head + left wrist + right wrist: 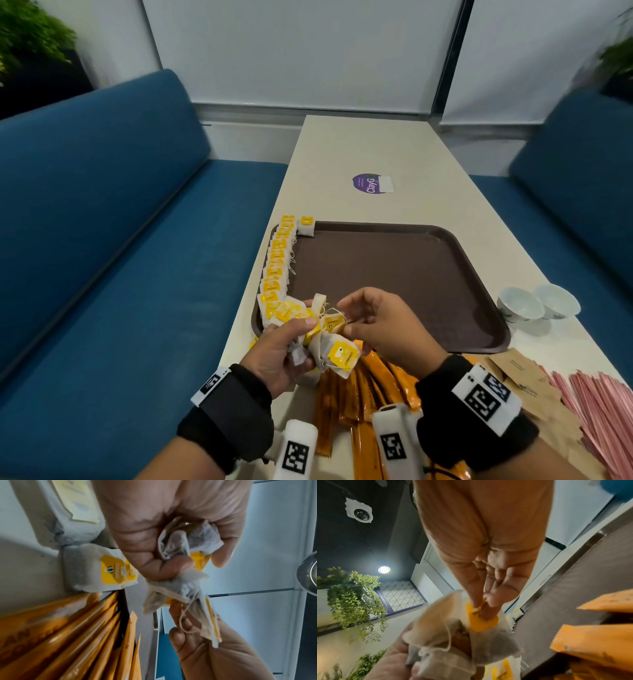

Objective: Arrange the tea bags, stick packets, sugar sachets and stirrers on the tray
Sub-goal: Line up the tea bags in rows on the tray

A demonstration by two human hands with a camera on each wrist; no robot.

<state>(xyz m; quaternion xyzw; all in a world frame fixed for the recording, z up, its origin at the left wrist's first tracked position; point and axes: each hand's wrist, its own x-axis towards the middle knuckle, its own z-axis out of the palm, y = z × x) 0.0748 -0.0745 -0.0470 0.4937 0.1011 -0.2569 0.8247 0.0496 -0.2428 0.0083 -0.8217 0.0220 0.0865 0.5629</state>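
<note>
Above the near left corner of the brown tray (394, 274), the left hand (277, 349) grips a bunch of tea bags (318, 339) in its curled fingers. Beside it, the right hand (383, 329) pinches one yellow tag (482, 620) of the bunch between thumb and fingertips.

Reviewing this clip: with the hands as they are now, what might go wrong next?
The left hand grips a bunch of tea bags with tangled strings while the right hand pinches one yellow tag; pulling may tear the tag off or drag out extra bags. The squeezed bags look crumpled and may not lie flat. A dropped bag could land on the orange stick packets or disturb the row of tea bags along the tray edge.
</note>
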